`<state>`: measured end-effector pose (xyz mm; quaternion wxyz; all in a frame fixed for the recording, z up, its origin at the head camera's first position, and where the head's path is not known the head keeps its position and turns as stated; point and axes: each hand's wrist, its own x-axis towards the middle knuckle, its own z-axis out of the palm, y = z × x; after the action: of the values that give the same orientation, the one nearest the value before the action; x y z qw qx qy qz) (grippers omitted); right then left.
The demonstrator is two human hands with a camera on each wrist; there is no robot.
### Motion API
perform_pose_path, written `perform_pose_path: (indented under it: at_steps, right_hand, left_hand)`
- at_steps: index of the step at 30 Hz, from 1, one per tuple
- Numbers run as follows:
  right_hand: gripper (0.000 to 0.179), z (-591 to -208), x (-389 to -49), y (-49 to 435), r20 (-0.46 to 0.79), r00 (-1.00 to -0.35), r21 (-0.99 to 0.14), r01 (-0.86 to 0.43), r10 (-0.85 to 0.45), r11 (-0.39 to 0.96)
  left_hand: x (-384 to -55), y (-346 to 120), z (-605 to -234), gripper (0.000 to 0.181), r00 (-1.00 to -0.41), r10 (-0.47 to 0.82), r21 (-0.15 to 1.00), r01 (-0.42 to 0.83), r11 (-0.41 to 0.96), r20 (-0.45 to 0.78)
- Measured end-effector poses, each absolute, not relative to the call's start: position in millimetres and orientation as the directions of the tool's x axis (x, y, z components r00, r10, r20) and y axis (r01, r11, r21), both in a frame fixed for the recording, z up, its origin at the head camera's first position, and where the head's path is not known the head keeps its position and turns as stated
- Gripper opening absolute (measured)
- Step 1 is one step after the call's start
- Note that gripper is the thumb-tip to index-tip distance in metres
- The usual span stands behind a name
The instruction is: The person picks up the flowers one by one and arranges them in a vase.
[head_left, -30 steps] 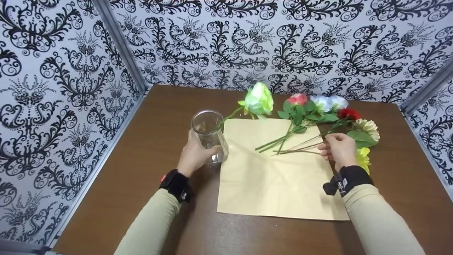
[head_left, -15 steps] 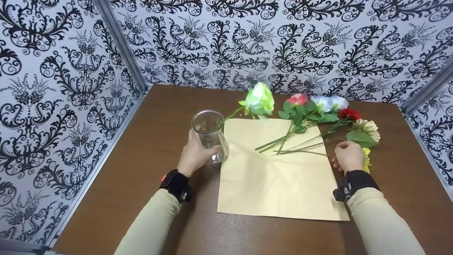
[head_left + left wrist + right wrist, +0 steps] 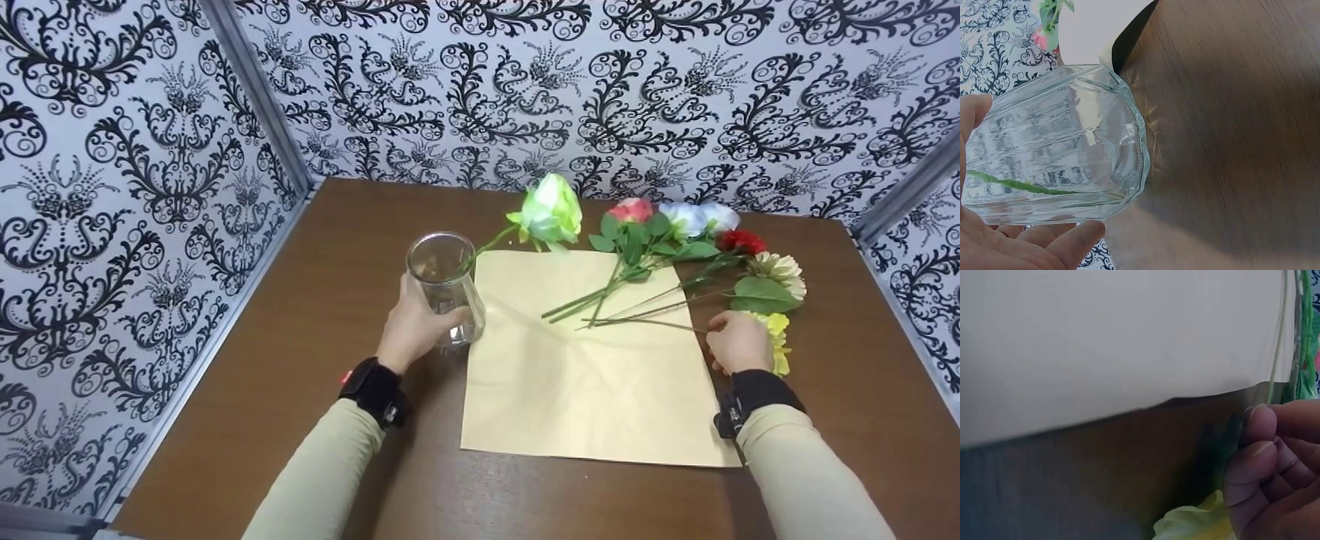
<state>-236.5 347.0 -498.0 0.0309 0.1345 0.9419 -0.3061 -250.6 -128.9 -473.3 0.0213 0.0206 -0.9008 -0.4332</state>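
My right hand (image 3: 739, 341) pinches the yellow flower (image 3: 778, 345), stem (image 3: 666, 324) toward nine o'clock. There my left hand (image 3: 415, 326) grips the vase (image 3: 456, 296).

The head camera looks forward and down across most of the tabletop (image 3: 247, 390) to the patterned wall (image 3: 525, 90). The left wrist camera faces the glass vase (image 3: 1055, 146) close up, turned sideways; the right wrist camera looks from just beside the fingers (image 3: 1252, 464) at the paper (image 3: 1100, 343), which all three views share.
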Motion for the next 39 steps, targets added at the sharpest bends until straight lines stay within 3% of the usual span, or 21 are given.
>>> perform_pose_path:
  at_steps: [6, 25, 39]
  right_hand:
    - [0.032, -504, -233, 347, -0.083, -0.971, -0.473, 0.235, 0.222, 0.849]
    - [0.025, -510, -229, 337, 0.03, -0.943, -0.474, 0.278, 0.331, 0.836]
    - [0.036, -507, -226, 333, 0.163, -0.872, -0.531, 0.316, 0.461, 0.786]
  left_hand:
    - [-250, -128, -473, 0.104, -0.999, -0.051, 0.784, -0.016, 0.621, 0.02]
    - [-252, -128, -473, 0.103, -0.998, -0.055, 0.782, -0.02, 0.622, 0.018]
    - [-250, -129, -473, 0.104, -0.998, -0.05, 0.776, -0.01, 0.631, 0.028]
